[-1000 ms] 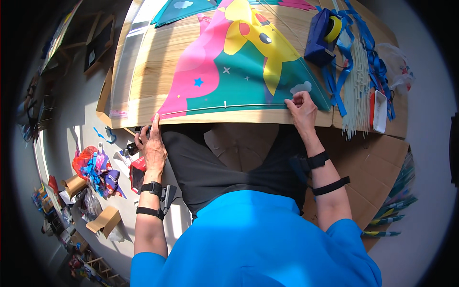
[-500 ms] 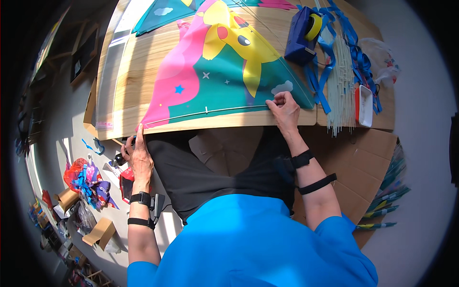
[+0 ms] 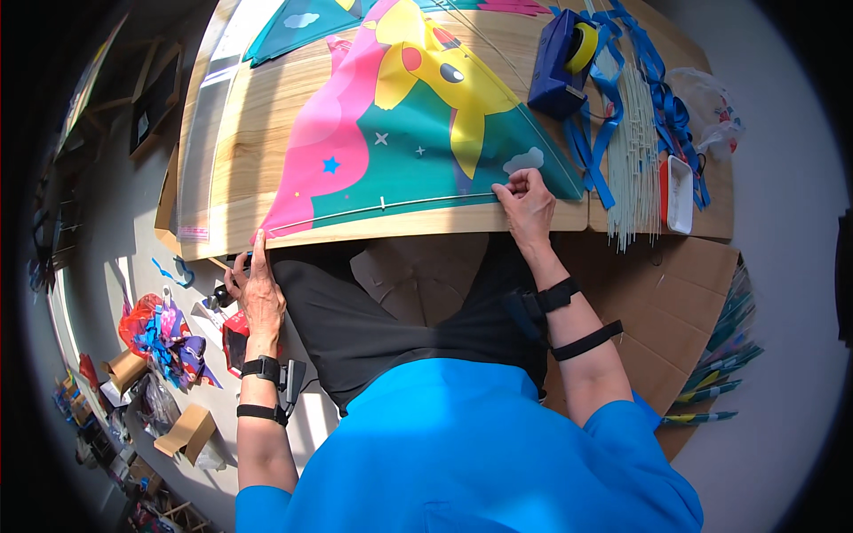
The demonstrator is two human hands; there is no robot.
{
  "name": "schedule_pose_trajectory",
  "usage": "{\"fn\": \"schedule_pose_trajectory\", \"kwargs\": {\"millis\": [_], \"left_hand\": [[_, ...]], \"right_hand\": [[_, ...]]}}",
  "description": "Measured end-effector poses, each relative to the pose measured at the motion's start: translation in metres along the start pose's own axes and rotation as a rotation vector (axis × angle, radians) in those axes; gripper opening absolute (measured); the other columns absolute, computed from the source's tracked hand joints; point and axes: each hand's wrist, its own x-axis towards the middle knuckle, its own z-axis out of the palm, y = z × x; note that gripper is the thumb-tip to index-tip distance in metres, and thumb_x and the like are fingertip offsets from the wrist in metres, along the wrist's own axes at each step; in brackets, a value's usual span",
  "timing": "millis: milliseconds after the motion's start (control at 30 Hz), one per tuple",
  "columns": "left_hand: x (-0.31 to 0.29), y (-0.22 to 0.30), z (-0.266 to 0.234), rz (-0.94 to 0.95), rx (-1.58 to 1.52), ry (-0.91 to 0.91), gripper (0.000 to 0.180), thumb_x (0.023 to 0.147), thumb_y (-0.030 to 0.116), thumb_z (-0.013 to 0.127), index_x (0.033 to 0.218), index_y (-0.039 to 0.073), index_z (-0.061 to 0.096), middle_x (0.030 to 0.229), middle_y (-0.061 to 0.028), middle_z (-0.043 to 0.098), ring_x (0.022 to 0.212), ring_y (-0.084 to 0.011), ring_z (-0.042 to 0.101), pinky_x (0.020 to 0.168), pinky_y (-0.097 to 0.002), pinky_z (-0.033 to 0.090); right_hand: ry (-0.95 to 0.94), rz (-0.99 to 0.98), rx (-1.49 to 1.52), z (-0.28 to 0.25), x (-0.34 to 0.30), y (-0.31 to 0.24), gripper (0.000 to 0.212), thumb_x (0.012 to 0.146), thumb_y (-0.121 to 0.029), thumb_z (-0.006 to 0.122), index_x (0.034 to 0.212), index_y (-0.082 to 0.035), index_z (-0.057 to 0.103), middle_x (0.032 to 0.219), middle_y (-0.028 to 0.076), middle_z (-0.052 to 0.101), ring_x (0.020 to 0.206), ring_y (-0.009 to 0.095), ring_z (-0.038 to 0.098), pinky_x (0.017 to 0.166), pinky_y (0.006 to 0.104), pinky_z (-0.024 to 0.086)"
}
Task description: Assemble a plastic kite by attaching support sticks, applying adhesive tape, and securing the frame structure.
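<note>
A triangular kite sail point(image 3: 418, 133) in pink and green, with a yellow cartoon figure, lies on the wooden table before me. Along its near edge runs a thin white rod point(image 3: 346, 213) with a small white clip partway. My left hand point(image 3: 258, 289) is at the table's left front edge. One of its fingers presses the sail's pink corner, and the others curl below the edge. Near the sail's right corner, my right hand point(image 3: 529, 206) is closed in a pinch at the rod's right end; its fingertips partly hide that end.
Right of the sail stand a blue tape dispenser point(image 3: 560, 67), blue ribbons point(image 3: 607, 142), a bundle of pale thin rods point(image 3: 633, 169) and a red-and-white tray point(image 3: 679, 195). More kite fabric point(image 3: 289, 31) lies at the back. A cardboard box point(image 3: 657, 302) is below right; bags and boxes litter the floor left.
</note>
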Motion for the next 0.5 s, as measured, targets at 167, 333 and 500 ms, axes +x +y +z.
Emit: {"fn": "schedule_pose_trajectory", "kwargs": {"millis": [167, 333, 500], "left_hand": [[-0.0020, -0.0019, 0.0012, -0.005, 0.034, -0.010, 0.096, 0.067, -0.007, 0.057, 0.151, 0.022, 0.023, 0.127, 0.0003, 0.059, 0.122, -0.0240, 0.042, 0.109, -0.0445, 0.017], [-0.0003, -0.0007, -0.0021, -0.043, -0.014, -0.028, 0.093, 0.069, -0.008, 0.060, 0.150, 0.024, 0.028, 0.125, -0.0069, 0.048, 0.123, -0.0243, 0.040, 0.110, -0.0487, 0.019], [-0.0006, 0.0038, -0.0037, -0.051, -0.015, -0.020, 0.090, 0.068, -0.008, 0.057, 0.149, 0.021, 0.029, 0.129, -0.0049, 0.049, 0.122, -0.0248, 0.041, 0.111, -0.0468, 0.017]], "right_hand": [[0.010, -0.005, 0.041, 0.0022, -0.0009, -0.0015, 0.027, 0.072, -0.007, 0.078, 0.087, -0.002, 0.057, 0.071, 0.006, 0.063, 0.064, 0.015, 0.061, 0.064, 0.0284, 0.050], [0.012, -0.008, 0.034, 0.0024, -0.0010, 0.0002, 0.027, 0.073, -0.008, 0.078, 0.089, -0.002, 0.057, 0.073, 0.006, 0.063, 0.066, 0.015, 0.062, 0.065, 0.0282, 0.050], [0.002, 0.014, 0.018, 0.0032, -0.0012, 0.0007, 0.027, 0.076, -0.009, 0.078, 0.092, -0.002, 0.059, 0.075, 0.004, 0.063, 0.060, 0.008, 0.055, 0.060, 0.0230, 0.048]]}}
